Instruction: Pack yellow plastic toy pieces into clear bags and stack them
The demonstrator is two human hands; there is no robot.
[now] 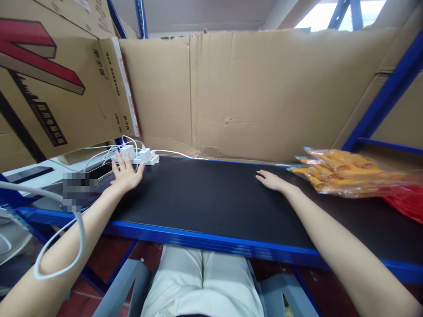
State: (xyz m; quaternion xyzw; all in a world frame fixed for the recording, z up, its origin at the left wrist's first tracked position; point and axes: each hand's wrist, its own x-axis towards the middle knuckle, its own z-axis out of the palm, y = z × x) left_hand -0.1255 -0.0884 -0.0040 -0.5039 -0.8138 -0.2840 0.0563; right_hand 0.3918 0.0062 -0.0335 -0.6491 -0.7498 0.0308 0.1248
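Observation:
My left hand (127,174) has its fingers spread and holds nothing. It is in front of a white power strip (152,159) with white chargers (144,154) plugged into it; whether the fingertips touch them I cannot tell. Over the right half of the black tabletop (205,198) is my right hand (272,180), palm down with fingers stretched out and nothing in it. Closest to that hand is a pile of orange-yellow items in clear plastic bags (343,171), a short way to its right.
Dark flat devices (29,174) and tangled white cables lie at the left, and one cable (81,240) loops over my left forearm. Upright cardboard (264,97) closes off the back, with a large printed box (76,88) at left. A red bundle (405,200) lies far right. A blue frame (198,237) edges the table.

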